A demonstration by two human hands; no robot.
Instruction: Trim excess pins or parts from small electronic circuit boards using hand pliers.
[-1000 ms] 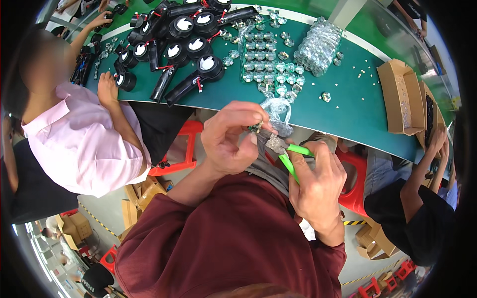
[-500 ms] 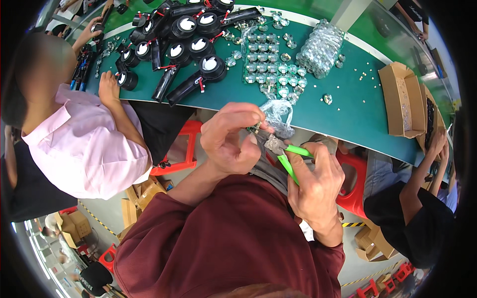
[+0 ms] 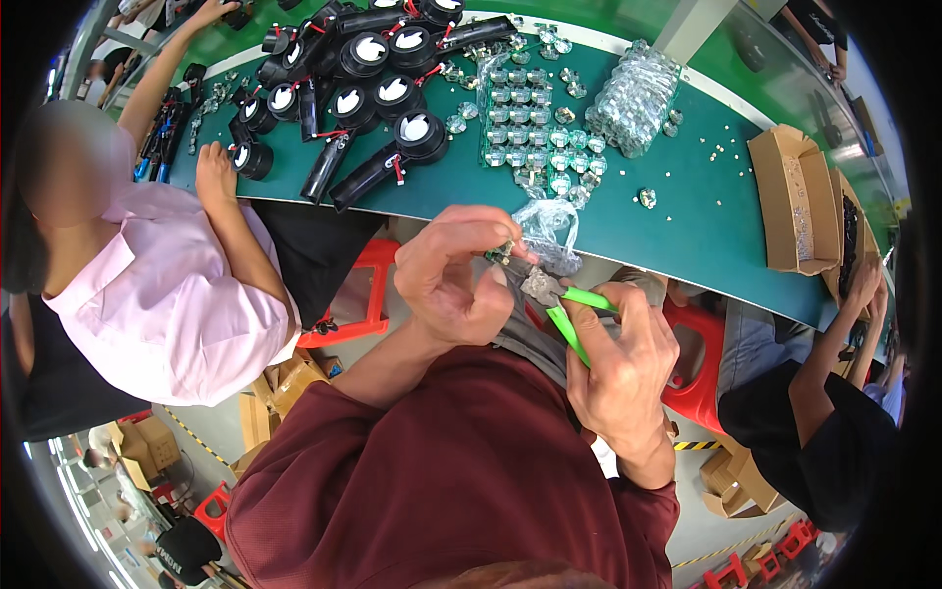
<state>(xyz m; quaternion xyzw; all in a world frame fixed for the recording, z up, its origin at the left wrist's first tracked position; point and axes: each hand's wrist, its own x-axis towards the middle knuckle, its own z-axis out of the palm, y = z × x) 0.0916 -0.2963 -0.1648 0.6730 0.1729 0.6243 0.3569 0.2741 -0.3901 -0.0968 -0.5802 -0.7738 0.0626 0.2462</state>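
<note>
My left hand (image 3: 453, 280) is closed, pinching a small green circuit board (image 3: 501, 252) between thumb and fingers just off the table's near edge. Wrapped in my right hand (image 3: 628, 358) are pliers with bright green handles (image 3: 572, 332). Their metal head is covered in something pale and crumpled. The jaws lie close to the circuit board and the left fingertips; whether they touch it, I cannot tell. Beyond my hands, a clear plastic bag (image 3: 549, 226) lies at the table edge, below rows of small green-and-silver boards (image 3: 520, 116).
The green table (image 3: 706, 211) carries a heap of black round-headed units (image 3: 395, 90), a bubble-wrapped stack (image 3: 638, 93) and a cardboard box (image 3: 790, 201). On the left sits a co-worker in a pink shirt (image 3: 177, 294). Another person's hands (image 3: 868, 290) are at right. Red stools (image 3: 697, 368) flank me.
The pink-shirted co-worker's far arm has stretched farther across the table, and the head has moved lower. My hands, the pliers and the small board stay nearly where they were.
</note>
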